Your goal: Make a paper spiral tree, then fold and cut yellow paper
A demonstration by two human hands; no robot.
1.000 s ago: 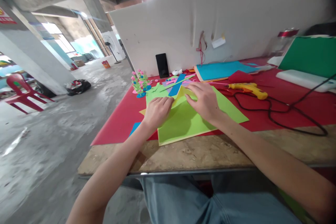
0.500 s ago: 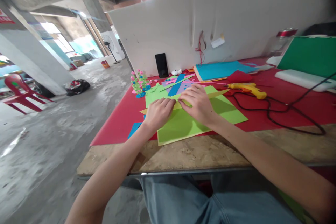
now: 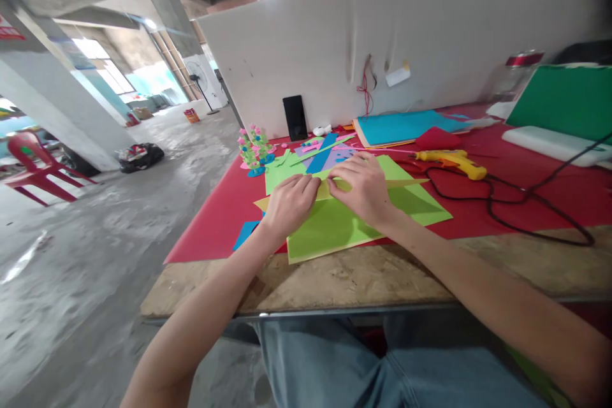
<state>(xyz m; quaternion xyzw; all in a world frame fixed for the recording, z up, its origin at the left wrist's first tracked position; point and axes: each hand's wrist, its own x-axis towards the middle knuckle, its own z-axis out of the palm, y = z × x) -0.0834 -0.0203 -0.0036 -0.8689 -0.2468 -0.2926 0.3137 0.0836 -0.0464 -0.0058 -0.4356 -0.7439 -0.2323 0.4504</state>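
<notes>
A long yellow paper strip point(image 3: 404, 183) runs crosswise between my hands, above sheets of light green paper point(image 3: 335, 229). My left hand point(image 3: 292, 201) is closed on the strip left of its middle, knuckles up. Close beside it, my right hand point(image 3: 361, 185) pinches the strip between thumb and forefinger, the other fingers curled over. The strip's pointed left end sticks out past my left hand, and its right end reaches beyond my right hand. Just behind them lie a blue strip point(image 3: 322, 153) and a lilac sheet point(image 3: 306, 152) with small paper bits.
A yellow glue gun point(image 3: 452, 160) with a black cord point(image 3: 490, 201) lies to the right. Small paper trees point(image 3: 253, 150) stand at the left, near a black phone point(image 3: 295, 118) against the white partition. Blue sheets point(image 3: 406, 129) lie at the back; the table's wooden edge point(image 3: 335, 287) is in front.
The yellow strip's right end has swung slightly toward me and farther right. My right hand has shifted a little to the right; my left hand stays nearly in place.
</notes>
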